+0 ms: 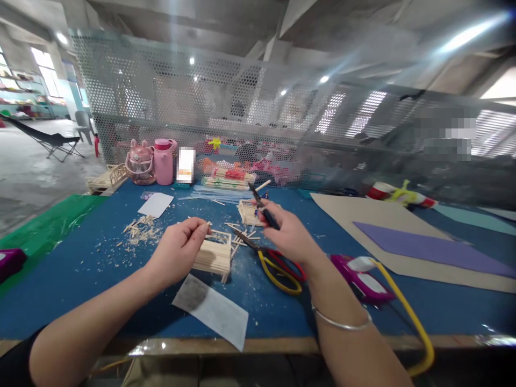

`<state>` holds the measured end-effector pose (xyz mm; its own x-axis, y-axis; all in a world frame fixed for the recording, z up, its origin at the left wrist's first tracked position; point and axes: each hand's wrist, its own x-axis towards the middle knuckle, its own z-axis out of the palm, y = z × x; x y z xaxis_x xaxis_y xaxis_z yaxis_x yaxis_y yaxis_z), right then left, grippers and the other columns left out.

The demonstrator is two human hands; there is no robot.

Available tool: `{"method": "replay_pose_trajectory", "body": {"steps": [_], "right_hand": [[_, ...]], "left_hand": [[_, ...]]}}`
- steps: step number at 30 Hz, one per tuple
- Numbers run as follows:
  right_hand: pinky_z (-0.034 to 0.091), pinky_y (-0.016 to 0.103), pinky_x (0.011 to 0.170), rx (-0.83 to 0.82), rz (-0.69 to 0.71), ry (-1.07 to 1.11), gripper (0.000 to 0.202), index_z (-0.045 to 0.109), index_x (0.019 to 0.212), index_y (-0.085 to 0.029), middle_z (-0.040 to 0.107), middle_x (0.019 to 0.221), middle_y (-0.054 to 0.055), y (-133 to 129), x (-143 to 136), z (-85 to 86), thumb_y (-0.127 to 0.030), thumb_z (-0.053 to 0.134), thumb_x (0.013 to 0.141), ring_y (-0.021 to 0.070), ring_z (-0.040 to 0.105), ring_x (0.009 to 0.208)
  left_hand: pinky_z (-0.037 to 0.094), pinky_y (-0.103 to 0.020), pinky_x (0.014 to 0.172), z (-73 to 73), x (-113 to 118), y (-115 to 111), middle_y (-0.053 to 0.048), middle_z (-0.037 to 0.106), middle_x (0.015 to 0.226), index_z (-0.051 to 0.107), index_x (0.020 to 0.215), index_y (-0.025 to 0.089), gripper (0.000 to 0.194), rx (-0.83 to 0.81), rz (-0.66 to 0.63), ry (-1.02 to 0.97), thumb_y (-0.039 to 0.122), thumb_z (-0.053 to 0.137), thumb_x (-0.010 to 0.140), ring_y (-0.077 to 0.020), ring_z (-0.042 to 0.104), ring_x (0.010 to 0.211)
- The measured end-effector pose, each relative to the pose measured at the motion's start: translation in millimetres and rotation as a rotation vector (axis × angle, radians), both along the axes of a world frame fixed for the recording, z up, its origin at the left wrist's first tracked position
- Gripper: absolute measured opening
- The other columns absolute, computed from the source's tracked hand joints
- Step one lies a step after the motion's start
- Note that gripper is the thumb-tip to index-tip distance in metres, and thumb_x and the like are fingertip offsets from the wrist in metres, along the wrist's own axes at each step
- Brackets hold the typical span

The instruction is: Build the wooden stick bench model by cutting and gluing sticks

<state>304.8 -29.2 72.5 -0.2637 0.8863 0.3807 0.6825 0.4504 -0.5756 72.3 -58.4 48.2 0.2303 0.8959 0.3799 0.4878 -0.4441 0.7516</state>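
My left hand [179, 248] pinches a tiny pale piece of wood between thumb and fingertips, over the left part of a small wooden stick model [212, 257]. In my right hand [284, 228] is a dark craft knife [266, 212], its blade pointing up and to the left. Scissors with red and yellow handles [280, 277] lie partly open below my right hand. Loose sticks [242, 239] are scattered by the scissors' blades. A second small stick model [246, 212] stands behind, partly hidden by my right hand.
Wood scraps [145, 230] lie left of my left hand, a grey-white sheet [213, 312] near the front edge. Pink bottles [164, 164] and bundled sticks [229, 180] stand or lie before a perforated screen [161, 97]. Rightward are a magenta device [363, 279] and a purple sheet [427, 252].
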Motion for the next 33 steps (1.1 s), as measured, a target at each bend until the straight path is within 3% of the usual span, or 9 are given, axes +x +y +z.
{"method": "replay_pose_trajectory", "body": {"steps": [3,7,12,17,21,23,25,29,33], "right_hand": [[0.042,0.031,0.081,-0.121,-0.171,-0.299,0.059,0.049,0.125,-0.016,0.059,0.114,0.010,4,22,3.9,-0.016,0.048,0.067,0.0232,0.055,0.096],[0.045,0.031,0.079,-0.441,-0.208,-0.659,0.060,0.050,0.127,-0.019,0.058,0.120,0.011,11,40,-3.7,-0.028,0.055,0.068,0.0267,0.058,0.100],[0.043,0.035,0.087,-0.569,-0.247,-0.774,0.074,0.042,0.133,-0.017,0.047,0.133,0.013,26,48,-22.0,-0.035,0.061,0.064,0.0297,0.050,0.113],[0.039,0.040,0.091,-0.585,-0.264,-0.765,0.088,0.039,0.134,-0.013,0.044,0.133,0.019,36,55,-33.9,-0.053,0.064,0.060,0.0340,0.046,0.116],[0.037,0.042,0.093,-0.420,-0.249,-0.621,0.084,0.046,0.130,-0.016,0.047,0.129,0.018,32,51,-27.2,-0.056,0.066,0.058,0.0343,0.045,0.115],[0.038,0.038,0.091,-0.294,-0.156,-0.451,0.064,0.055,0.118,-0.018,0.054,0.120,0.014,27,41,-21.7,-0.052,0.063,0.064,0.0294,0.050,0.108],[0.042,0.033,0.082,-0.248,0.035,-0.236,0.043,0.063,0.099,-0.016,0.063,0.100,0.010,20,25,-19.2,-0.050,0.053,0.075,0.0220,0.057,0.092],[0.042,0.024,0.058,-0.359,0.370,0.059,0.043,0.061,0.076,-0.014,0.058,0.065,0.002,9,-13,-25.9,-0.053,0.043,0.081,0.0126,0.052,0.060],[0.037,0.022,0.054,-0.352,0.469,0.121,0.042,0.055,0.068,-0.015,0.050,0.058,-0.001,5,-33,-34.7,-0.052,0.041,0.082,0.0099,0.046,0.054]], "left_hand": [[0.035,-0.024,0.057,-1.2,-2,-1,0.000,0.058,0.070,0.055,0.082,0.018,0.024,0.076,-0.101,0.369,0.039,0.045,0.082,-0.0146,0.052,0.064],[0.038,-0.027,0.062,-7.7,0,-1,-0.003,0.062,0.091,0.055,0.090,0.020,0.023,0.059,-0.253,0.702,0.035,0.059,0.073,-0.0200,0.058,0.078],[0.039,-0.027,0.063,-21.5,12,7,-0.003,0.062,0.086,0.055,0.084,0.019,0.009,0.021,-0.128,0.735,0.025,0.048,0.081,-0.0192,0.059,0.078],[0.040,-0.027,0.057,-27.7,22,4,-0.005,0.061,0.086,0.057,0.086,0.018,0.023,0.104,-0.001,0.724,0.034,0.040,0.087,-0.0194,0.061,0.074],[0.042,-0.027,0.054,-24.4,22,-4,-0.004,0.060,0.074,0.061,0.075,0.019,0.043,0.257,-0.015,0.678,0.040,0.027,0.091,-0.0177,0.059,0.064],[0.043,-0.027,0.053,-25.2,21,-4,-0.004,0.059,0.067,0.061,0.067,0.019,0.047,0.346,-0.024,0.626,0.036,0.025,0.092,-0.0164,0.058,0.060],[0.046,-0.026,0.056,-29.4,20,-2,-0.004,0.063,0.071,0.063,0.082,0.017,0.037,0.465,-0.009,0.518,0.030,0.029,0.091,-0.0160,0.060,0.064],[0.049,-0.025,0.066,-43.7,19,8,-0.007,0.067,0.091,0.038,0.128,0.015,0.039,0.650,0.006,0.353,0.016,0.036,0.089,-0.0141,0.063,0.077],[0.050,-0.025,0.067,-50.8,20,15,-0.006,0.066,0.088,0.022,0.137,0.016,0.050,0.656,-0.044,0.379,0.012,0.037,0.088,-0.0141,0.062,0.077]]}}
